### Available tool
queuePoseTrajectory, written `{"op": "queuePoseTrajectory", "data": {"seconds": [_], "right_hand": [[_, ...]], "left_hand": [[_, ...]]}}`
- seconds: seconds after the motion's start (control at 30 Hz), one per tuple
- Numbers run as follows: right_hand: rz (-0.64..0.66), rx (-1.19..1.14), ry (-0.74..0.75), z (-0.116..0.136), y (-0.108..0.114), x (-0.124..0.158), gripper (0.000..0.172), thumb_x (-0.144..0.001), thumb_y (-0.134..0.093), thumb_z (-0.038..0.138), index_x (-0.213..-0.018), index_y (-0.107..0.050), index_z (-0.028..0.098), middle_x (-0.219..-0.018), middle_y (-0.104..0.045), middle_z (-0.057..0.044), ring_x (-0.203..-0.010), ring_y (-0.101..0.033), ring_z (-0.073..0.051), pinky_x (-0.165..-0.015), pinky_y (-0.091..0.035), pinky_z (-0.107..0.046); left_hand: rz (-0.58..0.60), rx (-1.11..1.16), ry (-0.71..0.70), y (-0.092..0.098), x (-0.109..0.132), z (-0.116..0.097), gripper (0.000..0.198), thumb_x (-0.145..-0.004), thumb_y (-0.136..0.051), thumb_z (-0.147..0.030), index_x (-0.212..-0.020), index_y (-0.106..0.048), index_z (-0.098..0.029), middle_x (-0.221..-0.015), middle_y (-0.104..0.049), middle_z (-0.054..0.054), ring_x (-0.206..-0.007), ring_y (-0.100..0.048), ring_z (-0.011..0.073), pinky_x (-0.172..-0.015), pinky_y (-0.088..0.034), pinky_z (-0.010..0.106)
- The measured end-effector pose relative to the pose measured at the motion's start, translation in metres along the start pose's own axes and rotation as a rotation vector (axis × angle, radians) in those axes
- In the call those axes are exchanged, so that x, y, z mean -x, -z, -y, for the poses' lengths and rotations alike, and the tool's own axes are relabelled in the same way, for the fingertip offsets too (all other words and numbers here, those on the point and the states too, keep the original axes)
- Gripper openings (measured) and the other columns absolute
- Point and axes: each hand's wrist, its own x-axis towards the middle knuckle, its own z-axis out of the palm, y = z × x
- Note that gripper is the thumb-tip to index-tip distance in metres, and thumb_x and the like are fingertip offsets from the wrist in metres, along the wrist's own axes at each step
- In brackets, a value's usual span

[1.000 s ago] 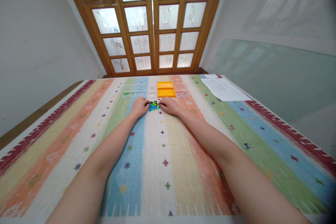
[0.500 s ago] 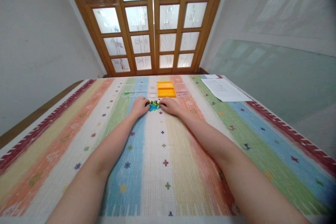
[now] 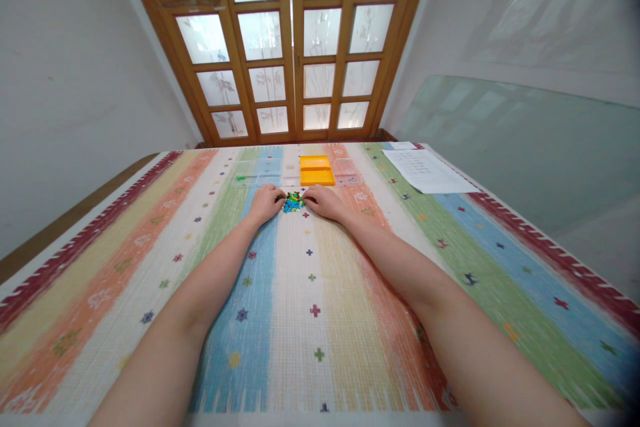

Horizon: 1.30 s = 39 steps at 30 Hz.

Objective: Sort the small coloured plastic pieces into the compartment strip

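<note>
A small heap of tiny blue, green, yellow and brown pieces (image 3: 293, 203) lies on the striped cloth between my hands; the pieces are too small to name. My left hand (image 3: 267, 202) rests at the heap's left edge, its fingers curled and pinched together. From the right, my right hand (image 3: 323, 200) reaches the heap with thumb and fingertips drawn together. What either hand pinches, if anything, is too small to make out. Just beyond the hands lies an orange two-part tray (image 3: 317, 170).
Clear plastic trays (image 3: 247, 173) with a green bit inside stand left of the orange tray. Another clear tray (image 3: 349, 173) holds a few small bits on its right. Printed paper sheets (image 3: 427, 170) lie at the far right. The striped tablecloth (image 3: 295, 320) covers the table.
Both hands stay in almost the same place at the heap. Some pieces in the heap appear slightly shifted; the trays and paper have not moved.
</note>
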Motion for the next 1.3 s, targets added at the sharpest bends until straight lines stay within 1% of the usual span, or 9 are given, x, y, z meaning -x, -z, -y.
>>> {"op": "queuePoseTrajectory", "data": {"seconds": [0.2, 0.4, 0.53, 0.8, 0.87, 1.0, 1.07, 1.2, 1.3], "right_hand": [[-0.016, -0.011, 0.011, -0.001, -0.001, 0.001, 0.017, -0.1, -0.059, 0.021, -0.101, -0.077, 0.02, -0.101, -0.075, -0.008, -0.097, -0.064, -0.022, -0.085, -0.045, -0.03], [0.009, -0.006, -0.007, -0.001, -0.001, -0.001, 0.017, -0.099, -0.06, 0.02, -0.1, -0.077, 0.02, -0.101, -0.075, -0.008, -0.097, -0.064, -0.022, -0.085, -0.045, -0.029], [0.008, -0.008, -0.014, -0.001, -0.001, -0.001, 0.017, -0.1, -0.06, 0.021, -0.1, -0.077, 0.02, -0.101, -0.075, -0.007, -0.096, -0.064, -0.022, -0.084, -0.045, -0.029], [0.01, 0.0, 0.0, 0.0, 0.0, 0.0, 0.016, -0.099, -0.06, 0.02, -0.101, -0.076, 0.02, -0.103, -0.074, -0.008, -0.099, -0.064, -0.022, -0.086, -0.044, -0.029], [0.009, 0.001, 0.006, -0.001, -0.001, 0.0, 0.016, -0.099, -0.061, 0.02, -0.101, -0.076, 0.02, -0.103, -0.075, -0.008, -0.098, -0.064, -0.022, -0.085, -0.044, -0.029], [0.015, 0.003, 0.008, -0.004, -0.003, -0.001, 0.015, -0.098, -0.061, 0.019, -0.1, -0.076, 0.019, -0.101, -0.075, -0.008, -0.096, -0.064, -0.022, -0.084, -0.044, -0.029], [0.012, 0.005, 0.012, -0.005, -0.004, -0.002, 0.015, -0.098, -0.061, 0.019, -0.099, -0.076, 0.019, -0.101, -0.075, -0.008, -0.095, -0.064, -0.022, -0.083, -0.043, -0.029], [0.001, 0.003, 0.021, -0.004, -0.004, -0.001, 0.016, -0.099, -0.06, 0.021, -0.099, -0.076, 0.019, -0.099, -0.074, -0.007, -0.094, -0.063, -0.021, -0.082, -0.042, -0.029], [0.009, -0.006, 0.042, 0.0, -0.003, -0.001, 0.016, -0.099, -0.06, 0.02, -0.102, -0.076, 0.02, -0.1, -0.074, -0.007, -0.094, -0.063, -0.021, -0.082, -0.042, -0.029]], "left_hand": [[-0.041, -0.026, -0.026, 0.0, 0.0, -0.001, 0.024, -0.098, -0.057, -0.028, -0.1, -0.081, -0.023, -0.101, -0.069, 0.011, -0.104, -0.059, 0.0277, -0.094, -0.045, 0.041], [-0.013, -0.03, 0.001, -0.001, 0.001, -0.001, 0.021, -0.095, -0.062, -0.03, -0.101, -0.08, -0.022, -0.102, -0.069, 0.01, -0.103, -0.058, 0.0274, -0.092, -0.044, 0.04], [-0.019, -0.015, -0.013, -0.002, 0.0, 0.0, 0.018, -0.094, -0.064, -0.03, -0.098, -0.08, -0.022, -0.101, -0.069, 0.01, -0.102, -0.059, 0.0276, -0.092, -0.044, 0.04], [-0.15, 0.108, -0.055, 0.0, -0.002, -0.002, 0.02, -0.096, -0.064, -0.034, -0.094, -0.077, -0.02, -0.097, -0.068, 0.009, -0.1, -0.06, 0.0262, -0.093, -0.045, 0.04], [-0.136, 0.142, -0.104, 0.002, -0.002, -0.007, 0.018, -0.096, -0.065, -0.033, -0.095, -0.077, -0.02, -0.099, -0.068, 0.008, -0.1, -0.06, 0.0257, -0.094, -0.045, 0.04], [-0.048, 0.18, -0.227, 0.003, 0.0, -0.02, 0.014, -0.094, -0.068, -0.033, -0.096, -0.077, -0.022, -0.106, -0.069, 0.008, -0.104, -0.059, 0.0255, -0.096, -0.045, 0.041], [-0.03, 0.178, -0.258, 0.002, 0.001, -0.023, 0.015, -0.095, -0.068, -0.033, -0.098, -0.077, -0.022, -0.108, -0.069, 0.008, -0.105, -0.059, 0.0257, -0.097, -0.045, 0.041], [-0.046, 0.176, -0.207, -0.001, 0.0, -0.016, 0.02, -0.098, -0.061, -0.032, -0.103, -0.078, -0.022, -0.107, -0.07, 0.008, -0.104, -0.06, 0.0254, -0.097, -0.046, 0.042], [-0.074, 0.187, -0.17, -0.004, -0.001, -0.006, 0.02, -0.099, -0.059, -0.028, -0.102, -0.078, -0.021, -0.105, -0.07, 0.009, -0.102, -0.06, 0.0249, -0.095, -0.047, 0.041]]}}
